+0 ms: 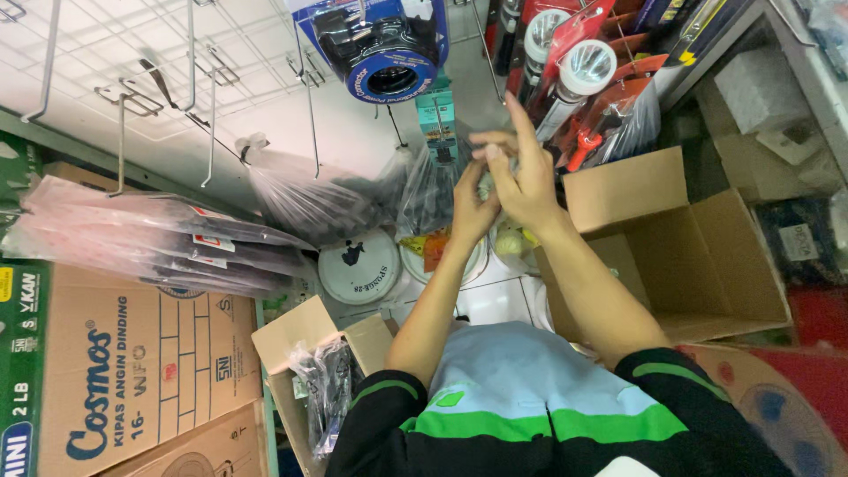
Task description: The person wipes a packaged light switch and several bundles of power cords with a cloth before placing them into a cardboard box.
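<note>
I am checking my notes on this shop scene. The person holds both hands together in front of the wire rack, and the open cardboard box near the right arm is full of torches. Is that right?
Not quite. In the head view the open cardboard box near the right arm is empty inside; the torches hang in packs above it. The rest holds: left hand and right hand meet in front of the wire rack.

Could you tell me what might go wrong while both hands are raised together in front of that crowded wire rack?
1. The right hand and left hand meet around something small and pale; what it is cannot be told, and it might slip into the open cardboard box or the clutter below.
2. The packaged torches hang beside the fingers, so a stray move could knock them loose.
</note>
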